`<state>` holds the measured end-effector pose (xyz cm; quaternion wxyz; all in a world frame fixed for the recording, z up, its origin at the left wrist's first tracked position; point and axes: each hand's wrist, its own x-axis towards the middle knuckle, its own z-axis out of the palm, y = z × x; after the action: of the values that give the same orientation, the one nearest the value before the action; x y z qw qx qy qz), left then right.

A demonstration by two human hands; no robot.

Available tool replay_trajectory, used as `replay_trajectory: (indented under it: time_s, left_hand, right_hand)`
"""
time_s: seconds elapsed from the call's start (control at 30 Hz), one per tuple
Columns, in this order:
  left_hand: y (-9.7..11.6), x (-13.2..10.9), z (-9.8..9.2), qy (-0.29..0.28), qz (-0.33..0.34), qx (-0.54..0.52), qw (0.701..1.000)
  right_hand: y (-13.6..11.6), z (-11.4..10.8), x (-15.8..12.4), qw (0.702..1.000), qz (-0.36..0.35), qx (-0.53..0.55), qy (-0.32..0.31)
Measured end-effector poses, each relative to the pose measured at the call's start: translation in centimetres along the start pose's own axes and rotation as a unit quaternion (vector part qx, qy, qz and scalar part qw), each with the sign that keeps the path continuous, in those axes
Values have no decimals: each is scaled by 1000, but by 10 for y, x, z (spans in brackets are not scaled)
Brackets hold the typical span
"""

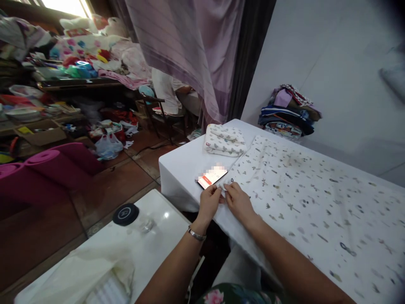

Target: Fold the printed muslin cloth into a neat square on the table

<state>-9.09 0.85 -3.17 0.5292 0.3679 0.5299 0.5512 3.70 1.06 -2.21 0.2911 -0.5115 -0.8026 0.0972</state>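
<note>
A white cloth printed with small grey-green motifs [294, 202] lies spread over the white-covered table. At its near left corner, my left hand [209, 204] and my right hand [238, 203] are close together, fingertips pinched on the cloth's edge. Just beyond my fingers lies a phone [212, 175] with a lit screen, partly blurred out. Farther back, a folded bundle of similar printed cloth [224, 141] sits on the white table cover [180, 169]. The exact bit of edge between my fingers is mostly hidden.
To the left stands a white side table [158, 228] with a round black object [125, 214] on it. A stack of folded clothes [287, 114] rests by the wall. Pink rolls [47, 169] lie on the floor. Behind the curtain [196, 50], a person [166, 90] sits.
</note>
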Motion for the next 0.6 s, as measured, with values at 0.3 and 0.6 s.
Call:
replay_trajectory:
  time_s: [0.3, 0.6]
  left_hand:
    - [4, -6, -2, -4, 5, -1, 1000]
    - [-3, 4, -5, 39, 37, 112, 992]
  right_hand:
    - [-16, 0, 5, 989, 30, -101, -102]
    - [-25, 0, 1, 985, 34, -114, -125]
